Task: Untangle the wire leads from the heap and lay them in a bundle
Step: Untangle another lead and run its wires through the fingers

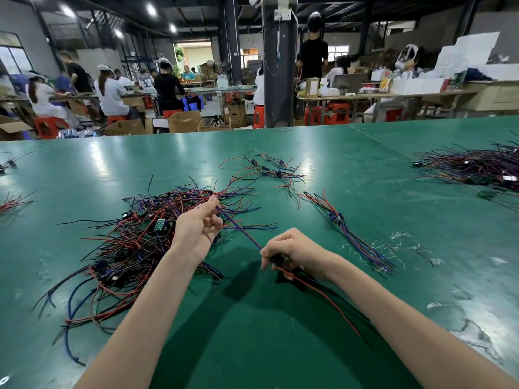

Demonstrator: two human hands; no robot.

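Grip: right hand (292, 252) curled round the dark connector end of one wire lead (241, 230), its red tail trailing off toward 5 o'clock. Left hand (196, 230) pinches the same lead farther up, at 10 o'clock from the right hand. The strand runs taut between the two hands, its far end among the top strands of the heap (132, 248).

Heap lies on the green table (280, 346) at 9 o'clock of the left hand, partly under that forearm. Sorted bundle (354, 237) lies at 2 o'clock of the right hand, well apart. A smaller loose group (266, 168) sits at 12 o'clock; a large pile (474, 167) at 2 o'clock, far off.

Risks (judgement): a crossing strand could snag the lead, so a hard pull would drag the heap along or tighten a knot. The left forearm could sweep loose ends off the heap. The red tail could catch under the right wrist.

Containers: open cardboard boxes (185, 122) on the floor beyond the table, 11 o'clock; contents cannot be made out
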